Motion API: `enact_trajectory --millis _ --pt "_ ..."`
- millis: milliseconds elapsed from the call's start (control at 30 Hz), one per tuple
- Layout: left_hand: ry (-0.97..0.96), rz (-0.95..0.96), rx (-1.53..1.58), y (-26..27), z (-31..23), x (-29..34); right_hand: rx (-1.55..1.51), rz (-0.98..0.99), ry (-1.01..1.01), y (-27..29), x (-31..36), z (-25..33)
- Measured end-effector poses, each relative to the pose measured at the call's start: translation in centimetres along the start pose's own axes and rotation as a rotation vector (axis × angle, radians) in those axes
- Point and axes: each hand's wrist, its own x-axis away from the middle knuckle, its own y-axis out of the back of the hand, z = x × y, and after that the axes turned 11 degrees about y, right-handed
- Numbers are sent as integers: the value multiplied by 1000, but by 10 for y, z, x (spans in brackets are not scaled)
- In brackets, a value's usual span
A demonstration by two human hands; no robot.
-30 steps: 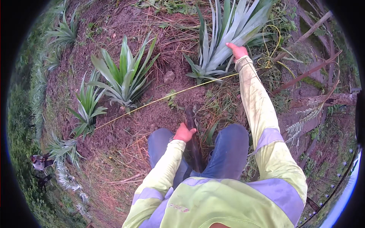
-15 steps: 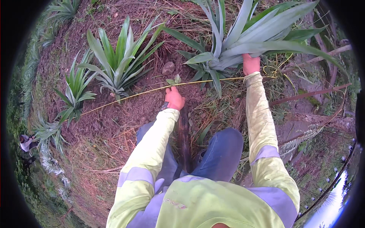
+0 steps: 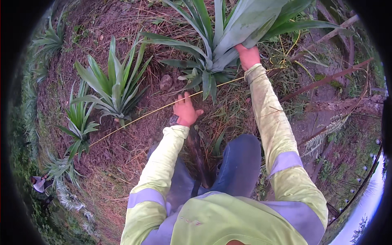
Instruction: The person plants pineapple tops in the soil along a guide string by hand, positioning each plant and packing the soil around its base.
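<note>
My left hand (image 3: 185, 111) lies spread on the bare soil (image 3: 161, 118), its fingertips beside a taut yellow string (image 3: 163, 107). At the large pineapple plant (image 3: 224, 53), my right hand (image 3: 248, 56) is closed round the base of its long grey-green leaves, pulling them together to the right. Part of its grip is hidden behind the leaves. A small leafy sprig (image 3: 191, 76) rests against the left of that plant's base. Below my left hand, a dark stick-like shaft (image 3: 198, 157) runs between my knees.
Two smaller pineapple plants (image 3: 114, 87) (image 3: 78, 122) stand along the string to the left. A clod (image 3: 166, 82) sits beyond my left hand. Branches (image 3: 326, 81) and a log (image 3: 347, 107) lie at right. Another person (image 3: 41, 183) is far off at left.
My left hand has opened from a pinch near the small leafy sprig, which now sits closer to the large plant. My right hand still grips the leaves. The whole view has shifted.
</note>
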Motion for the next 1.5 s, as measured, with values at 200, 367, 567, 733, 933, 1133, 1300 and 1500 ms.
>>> enact_trajectory --millis 200,367,567,733,933,1133,1300,1500 --pt "-179 -147 -183 -15 -15 -55 -140 3 -81 -32 7 8" --pt "-210 -257 -180 -56 13 -122 -29 24 71 -5 14 6" --pt "-55 93 -249 -49 -21 -125 525 204 249 55 26 -53" --pt "-35 19 -63 -11 -38 -34 335 291 258 58 17 -62" --pt "-114 515 873 78 41 74 1057 532 611 15 0 -23" --pt "484 -253 64 66 165 113 354 221 290 -9 14 -15" --pt "656 -157 68 45 148 55 33 86 178 -24 17 2" --pt "671 -57 424 49 194 48 -113 -12 127 -37 24 10"
